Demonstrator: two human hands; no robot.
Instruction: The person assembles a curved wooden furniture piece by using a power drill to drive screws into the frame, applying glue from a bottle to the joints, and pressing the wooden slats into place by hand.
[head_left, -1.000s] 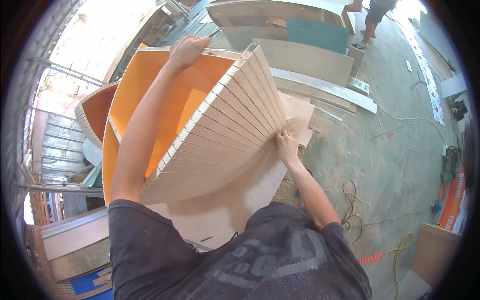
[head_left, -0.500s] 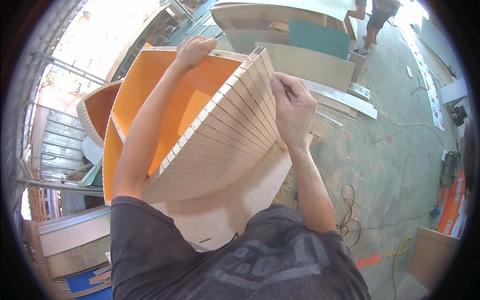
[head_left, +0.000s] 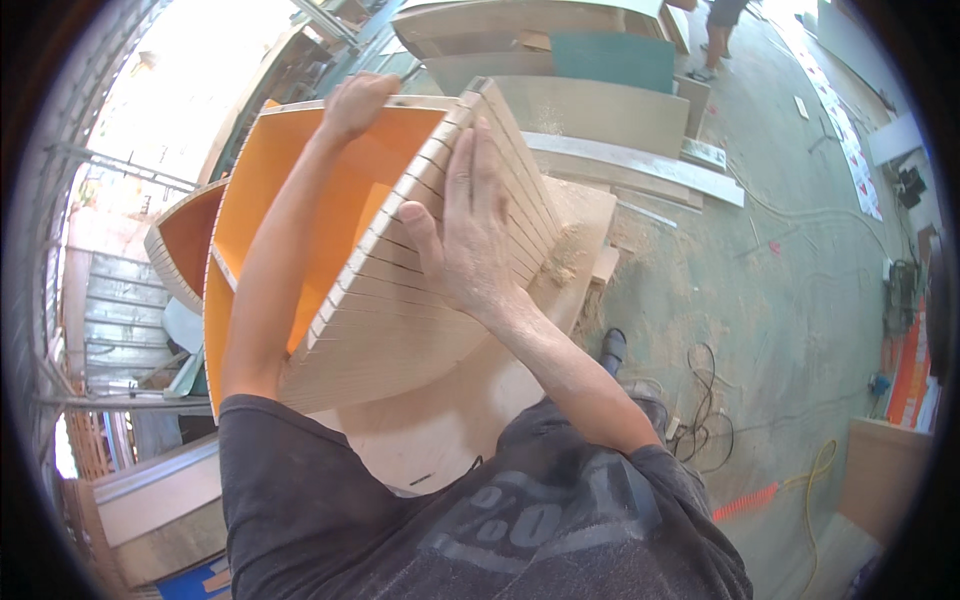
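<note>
A curved wooden cabinet body [head_left: 270, 150] with an orange inside stands before me, tilted. Its near side is a bent plywood panel [head_left: 400, 310] scored with several parallel saw cuts. My left hand [head_left: 358, 106] reaches across the opening and is wrapped over the far rim. On the scored panel, close to its upper edge, my right hand [head_left: 468, 230] lies flat with the thumb spread and the fingers stretched out. Below the body is a pale board [head_left: 410, 430]. Sawdust [head_left: 565, 255] has gathered beside the panel's right end.
Another curved piece [head_left: 185, 240] with a brownish inside stands left. Stacked boards [head_left: 610, 115] lie beyond the cabinet. Dark cable [head_left: 708, 410] and a yellow hose [head_left: 810, 490] run over the floor at right. A person [head_left: 718, 35] stands at the far right.
My right hand has gone from a closed shape beside the panel's right end to lying flat on the scored face, further left. My left hand keeps its hold on the rim.
</note>
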